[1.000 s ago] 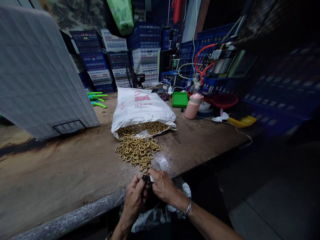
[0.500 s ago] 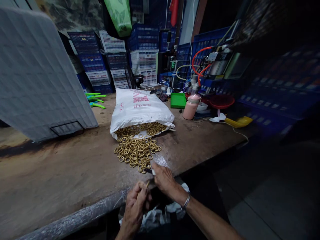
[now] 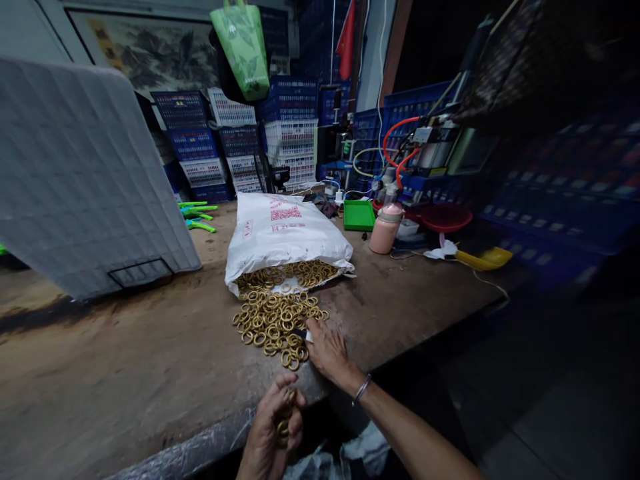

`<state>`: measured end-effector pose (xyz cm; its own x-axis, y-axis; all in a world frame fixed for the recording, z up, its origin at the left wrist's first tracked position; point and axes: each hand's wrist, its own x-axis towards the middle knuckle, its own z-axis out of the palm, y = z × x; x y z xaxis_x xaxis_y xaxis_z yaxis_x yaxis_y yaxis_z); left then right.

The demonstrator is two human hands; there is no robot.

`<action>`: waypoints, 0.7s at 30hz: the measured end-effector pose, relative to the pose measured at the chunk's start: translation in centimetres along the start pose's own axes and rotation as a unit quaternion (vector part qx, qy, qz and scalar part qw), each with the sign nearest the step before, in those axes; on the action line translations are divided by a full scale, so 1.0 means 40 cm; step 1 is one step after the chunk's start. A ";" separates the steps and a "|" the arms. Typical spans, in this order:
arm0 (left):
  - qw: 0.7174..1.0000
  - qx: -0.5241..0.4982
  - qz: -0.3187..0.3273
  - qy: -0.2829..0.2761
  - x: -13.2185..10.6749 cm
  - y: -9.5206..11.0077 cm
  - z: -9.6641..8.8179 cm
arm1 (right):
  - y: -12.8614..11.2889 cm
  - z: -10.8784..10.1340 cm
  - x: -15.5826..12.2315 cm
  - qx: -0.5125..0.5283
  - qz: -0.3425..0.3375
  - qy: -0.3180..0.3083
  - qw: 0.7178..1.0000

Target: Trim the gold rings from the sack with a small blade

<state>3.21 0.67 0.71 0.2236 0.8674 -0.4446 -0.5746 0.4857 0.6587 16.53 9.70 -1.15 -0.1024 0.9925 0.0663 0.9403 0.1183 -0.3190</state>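
A loose pile of brass-coloured rings (image 3: pixel 273 327) spills from the mouth of a white woven sack (image 3: pixel 290 233) onto the table. My right hand (image 3: pixel 327 350) is at the pile's right edge, closed on a small tool (image 3: pixel 303 335) with a dark tip and pale body; its exact kind is unclear. The tip reaches in among the rings. Closer to me, at the table's front edge, my left hand (image 3: pixel 273 423) has its fingers curled round a few rings (image 3: pixel 283 430), partly hidden by the fingers.
A large pale ribbed panel (image 3: pixel 95 180) stands on the left of the table (image 3: pixel 150 360). Behind the sack are a green tray (image 3: pixel 359 216), a pink bottle (image 3: pixel 386 230) and a red dish (image 3: pixel 445 218). A yellow scoop-like piece (image 3: pixel 485 259) lies at right. Stacked crates (image 3: pixel 290 143) line the back.
My right hand with the tool has moved forward against the pile. My left hand has turned and loosened a little, showing rings in its palm. The camera view has tilted up.
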 end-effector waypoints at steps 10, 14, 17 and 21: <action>1.000 -0.019 0.010 0.007 0.027 0.009 -0.015 | 0.017 -0.018 -0.007 0.163 -0.007 0.017 0.987; 0.992 0.080 0.069 0.074 0.044 0.002 -0.010 | 0.003 -0.024 -0.036 0.335 -0.009 -0.014 0.942; 0.965 0.175 0.152 0.124 0.054 -0.006 -0.015 | -0.015 -0.029 -0.063 0.448 0.022 -0.086 0.889; 0.921 0.268 0.266 0.096 0.049 -0.005 -0.017 | -0.033 -0.039 -0.090 0.558 0.077 -0.175 0.808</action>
<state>3.22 2.22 -0.70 -0.1506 0.9879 -0.0372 -0.0805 0.0253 0.9964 16.17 5.94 0.49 -0.2822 0.9222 -0.2642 0.0936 -0.2476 -0.9643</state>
